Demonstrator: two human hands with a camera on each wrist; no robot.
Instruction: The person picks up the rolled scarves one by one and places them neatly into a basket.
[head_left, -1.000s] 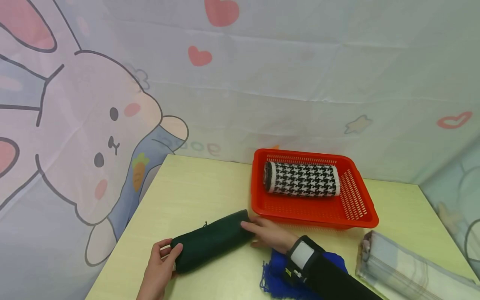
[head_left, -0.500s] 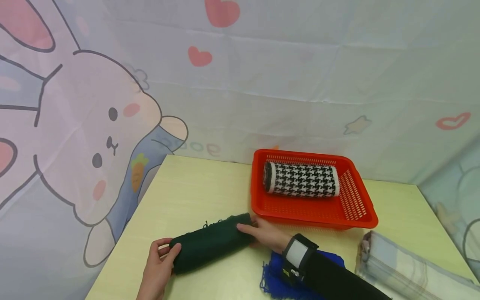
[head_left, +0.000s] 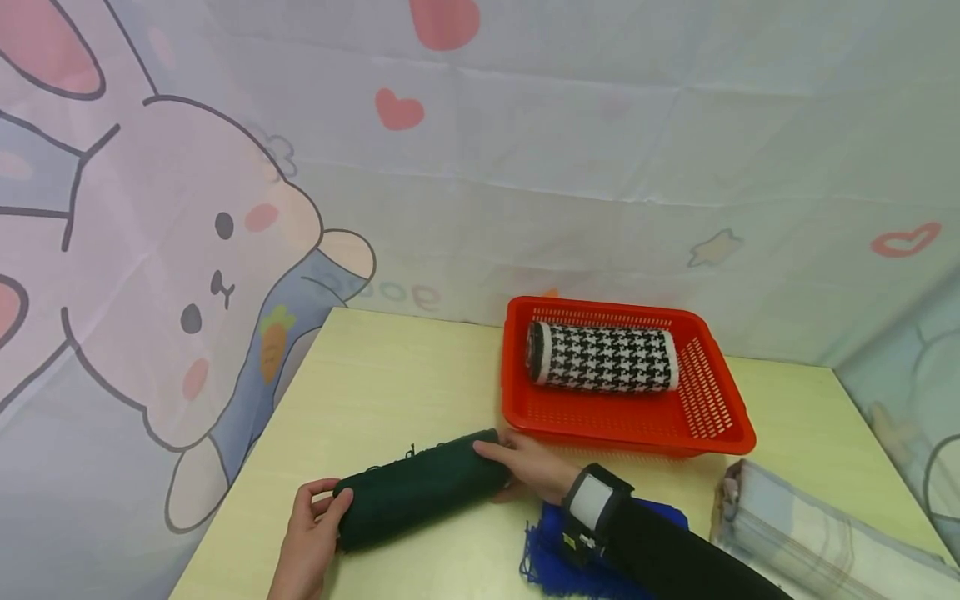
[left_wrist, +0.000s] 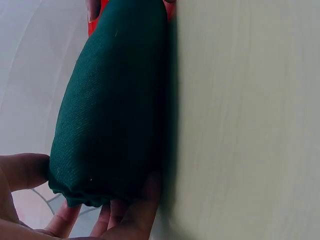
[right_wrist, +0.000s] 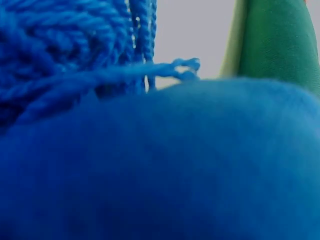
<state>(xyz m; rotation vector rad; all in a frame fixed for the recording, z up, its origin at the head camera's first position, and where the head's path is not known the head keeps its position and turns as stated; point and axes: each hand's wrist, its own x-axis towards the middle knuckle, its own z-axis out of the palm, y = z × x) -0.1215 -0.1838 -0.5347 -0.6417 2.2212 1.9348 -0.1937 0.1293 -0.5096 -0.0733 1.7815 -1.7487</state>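
Note:
A dark green rolled scarf (head_left: 423, 487) lies slantwise on the table in the head view, a little fringe showing along its far side. My left hand (head_left: 311, 529) grips its left end, thumb on top. At the other end my right hand (head_left: 531, 465) holds the roll, thumb over the top and the other fingers mostly hidden behind it. The left wrist view shows the green roll (left_wrist: 110, 100) from its near end, with left fingers (left_wrist: 27, 171) around that end. Blue fabric (right_wrist: 150, 165) fills most of the right wrist view, the green roll (right_wrist: 280, 40) behind it.
A red plastic basket (head_left: 600, 421) stands behind my right hand, holding a black-and-white houndstooth roll (head_left: 607, 358). A blue fringed scarf (head_left: 551, 558) lies under my right forearm. Right of it is a folded pale plaid cloth (head_left: 817, 533). A printed curtain (head_left: 562, 167) hangs behind the table (head_left: 405, 358).
The green roll has shifted slightly left and toward me with both hands. More of its fringe shows along the far side. The basket and other cloths have stayed put.

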